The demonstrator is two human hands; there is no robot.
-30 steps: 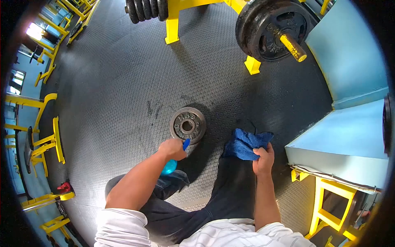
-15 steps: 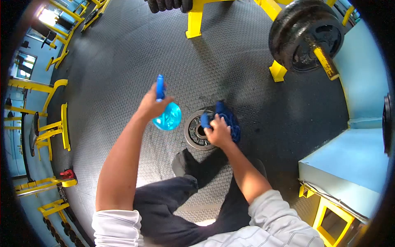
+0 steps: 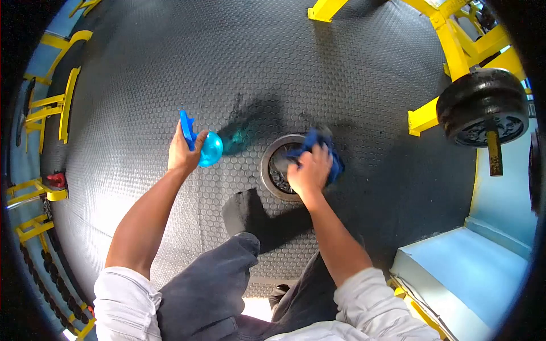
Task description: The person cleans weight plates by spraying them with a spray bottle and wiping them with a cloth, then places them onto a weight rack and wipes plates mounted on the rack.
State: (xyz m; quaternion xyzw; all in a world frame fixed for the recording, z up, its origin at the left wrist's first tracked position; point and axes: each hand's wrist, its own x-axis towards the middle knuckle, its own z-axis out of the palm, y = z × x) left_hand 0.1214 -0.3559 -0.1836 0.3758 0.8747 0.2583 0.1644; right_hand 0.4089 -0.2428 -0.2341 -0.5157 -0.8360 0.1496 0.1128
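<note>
Brought one blue cloth (image 3: 336,163) over one weight plate (image 3: 278,177) on the floor (image 3: 170,62) since a second ago, and swung one spray bottle (image 3: 211,150) away from it. Gripping the bottle with one left hand (image 3: 183,154), left of the plate; clutching the cloth with one right hand (image 3: 310,171).

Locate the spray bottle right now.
In the head view, the spray bottle is left of centre, held in the person's left grip, to the left of the weight plate on the floor.
</note>
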